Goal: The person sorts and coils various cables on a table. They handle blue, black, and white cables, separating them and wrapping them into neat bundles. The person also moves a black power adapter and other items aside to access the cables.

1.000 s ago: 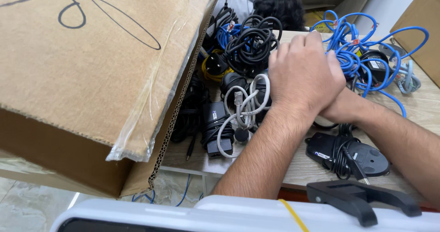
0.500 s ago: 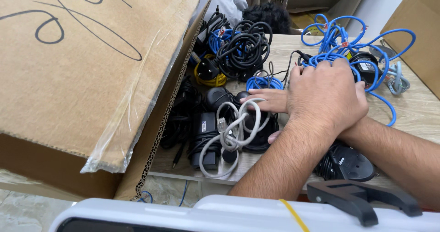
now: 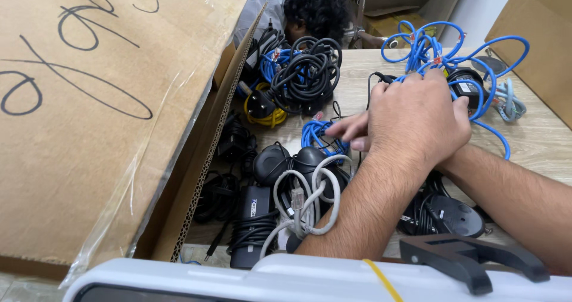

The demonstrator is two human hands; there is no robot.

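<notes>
My left hand (image 3: pixel 417 117) lies palm down on the wooden table (image 3: pixel 536 135), its fingers curled into a tangle of blue cable (image 3: pixel 453 51). My right forearm comes in from the right and passes under it. Most of my right hand (image 3: pixel 350 132) is hidden; only its straight fingers show, reaching left and touching a small blue cable coil (image 3: pixel 319 136). Nearer me lie a grey-white looped cable (image 3: pixel 307 197) and black power adapters (image 3: pixel 253 215).
A big cardboard box flap (image 3: pixel 101 117) fills the left. A black cable bundle (image 3: pixel 307 72) and a yellow cable (image 3: pixel 262 117) lie at the back, near a person's dark curly hair (image 3: pixel 316 4). A black round stand (image 3: pixel 444 212) sits under my arms. White casing (image 3: pixel 298 281) spans the bottom edge.
Both hands have slid away from the grey-white cable toward the far right, onto the blue tangle. The right fingers now stick out toward the small blue coil. The view has shifted.
</notes>
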